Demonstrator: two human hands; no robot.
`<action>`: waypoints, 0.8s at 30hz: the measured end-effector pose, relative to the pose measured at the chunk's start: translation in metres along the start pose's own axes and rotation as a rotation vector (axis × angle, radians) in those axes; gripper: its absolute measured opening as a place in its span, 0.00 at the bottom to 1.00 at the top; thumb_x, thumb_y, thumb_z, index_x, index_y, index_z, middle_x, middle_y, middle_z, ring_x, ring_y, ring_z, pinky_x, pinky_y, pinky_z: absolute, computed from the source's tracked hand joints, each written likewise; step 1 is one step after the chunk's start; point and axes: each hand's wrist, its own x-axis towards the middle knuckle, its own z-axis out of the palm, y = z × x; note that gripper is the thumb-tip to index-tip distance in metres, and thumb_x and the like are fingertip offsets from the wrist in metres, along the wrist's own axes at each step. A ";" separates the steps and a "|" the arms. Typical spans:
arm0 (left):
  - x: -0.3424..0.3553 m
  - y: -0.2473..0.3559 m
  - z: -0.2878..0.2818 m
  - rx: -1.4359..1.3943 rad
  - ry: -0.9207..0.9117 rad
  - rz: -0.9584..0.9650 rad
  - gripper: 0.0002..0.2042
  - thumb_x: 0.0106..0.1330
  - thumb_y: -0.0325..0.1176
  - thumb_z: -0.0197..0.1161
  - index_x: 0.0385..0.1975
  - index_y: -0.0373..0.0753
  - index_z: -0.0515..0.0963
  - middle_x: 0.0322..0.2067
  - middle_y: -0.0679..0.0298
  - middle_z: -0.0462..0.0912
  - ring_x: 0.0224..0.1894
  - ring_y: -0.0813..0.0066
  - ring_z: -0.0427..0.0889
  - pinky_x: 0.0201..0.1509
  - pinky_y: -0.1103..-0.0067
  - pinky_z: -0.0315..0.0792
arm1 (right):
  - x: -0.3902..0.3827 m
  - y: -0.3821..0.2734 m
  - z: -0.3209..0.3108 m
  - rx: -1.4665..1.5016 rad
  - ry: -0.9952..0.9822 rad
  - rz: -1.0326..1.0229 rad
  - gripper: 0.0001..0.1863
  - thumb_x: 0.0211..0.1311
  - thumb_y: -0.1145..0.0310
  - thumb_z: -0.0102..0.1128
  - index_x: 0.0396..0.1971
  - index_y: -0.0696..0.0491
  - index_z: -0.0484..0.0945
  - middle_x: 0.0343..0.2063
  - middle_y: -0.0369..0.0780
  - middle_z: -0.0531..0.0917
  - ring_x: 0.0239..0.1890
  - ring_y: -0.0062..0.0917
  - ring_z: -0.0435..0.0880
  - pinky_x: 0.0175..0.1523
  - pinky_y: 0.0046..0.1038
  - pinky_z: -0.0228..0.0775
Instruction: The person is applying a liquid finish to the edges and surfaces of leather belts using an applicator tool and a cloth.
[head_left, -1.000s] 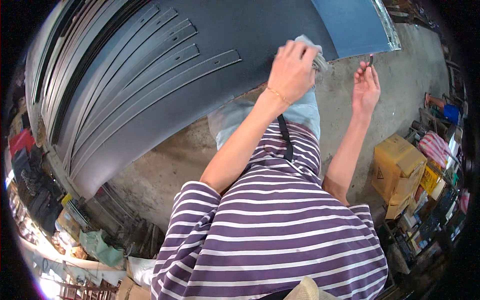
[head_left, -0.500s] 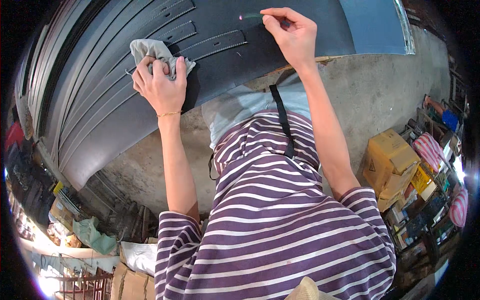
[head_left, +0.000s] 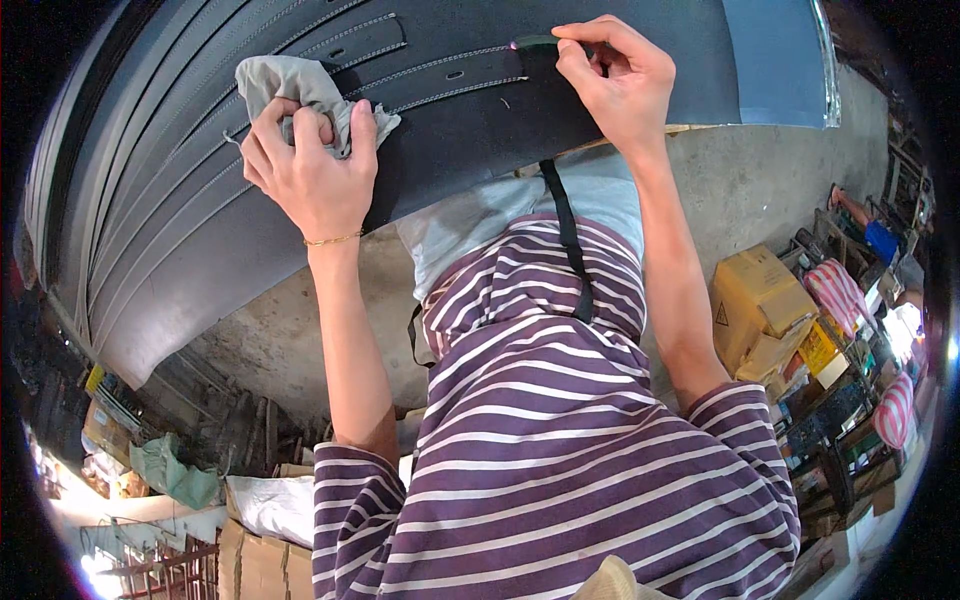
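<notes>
On a dark work surface lie several dark straps (head_left: 430,84) with pale stitching along their edges and small slots near their ends. Crumpled under my left hand (head_left: 310,175) is a light grey cloth (head_left: 283,78); the fingers are bent round it, pressing it against the straps. My right hand (head_left: 625,85) pinches a slim dark green stick (head_left: 537,42) between thumb and forefinger. Its pinkish, bright tip is at the end of the nearest strap's upper stitch line; whether it touches cannot be made out. A short loose thread (head_left: 505,103) lies below that strap.
A blue-grey sheet (head_left: 780,65) covers the right end of the work surface. On the concrete floor to the right stand a cardboard box (head_left: 762,300) and a pink-striped bag (head_left: 835,295). Another person in blue (head_left: 880,241) is at far right. A green sack (head_left: 175,470) lies lower left.
The stick's tip has come down toward me, onto the end of the strap's upper stitching. The left hand still presses the cloth. The whole view has shifted slightly.
</notes>
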 end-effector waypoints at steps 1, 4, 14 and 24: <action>0.000 0.001 0.000 -0.002 -0.001 0.002 0.21 0.58 0.47 0.73 0.19 0.40 0.69 0.46 0.60 0.76 0.52 0.55 0.70 0.55 0.62 0.61 | 0.000 -0.001 0.000 0.000 -0.002 0.003 0.06 0.57 0.84 0.64 0.34 0.60 0.86 0.25 0.30 0.79 0.24 0.08 0.70 0.28 0.14 0.56; 0.000 0.001 0.000 -0.009 0.008 0.002 0.20 0.56 0.47 0.73 0.19 0.41 0.70 0.45 0.61 0.76 0.51 0.55 0.70 0.56 0.62 0.61 | 0.000 -0.002 -0.001 -0.028 0.008 0.000 0.06 0.57 0.84 0.64 0.34 0.60 0.86 0.24 0.30 0.79 0.23 0.08 0.69 0.28 0.14 0.57; 0.000 -0.003 0.004 0.010 0.079 0.062 0.15 0.59 0.38 0.72 0.22 0.38 0.73 0.43 0.59 0.80 0.46 0.56 0.74 0.50 0.65 0.65 | 0.001 -0.004 0.001 0.130 0.130 0.124 0.04 0.60 0.84 0.62 0.34 0.61 0.82 0.25 0.30 0.79 0.26 0.10 0.75 0.31 0.13 0.65; 0.021 0.092 0.033 -0.269 -0.079 0.388 0.17 0.59 0.35 0.69 0.49 0.41 0.82 0.48 0.65 0.81 0.52 0.61 0.77 0.59 0.68 0.66 | 0.004 0.005 -0.002 0.351 0.376 0.111 0.04 0.63 0.84 0.60 0.36 0.62 0.81 0.26 0.32 0.81 0.26 0.12 0.76 0.32 0.15 0.67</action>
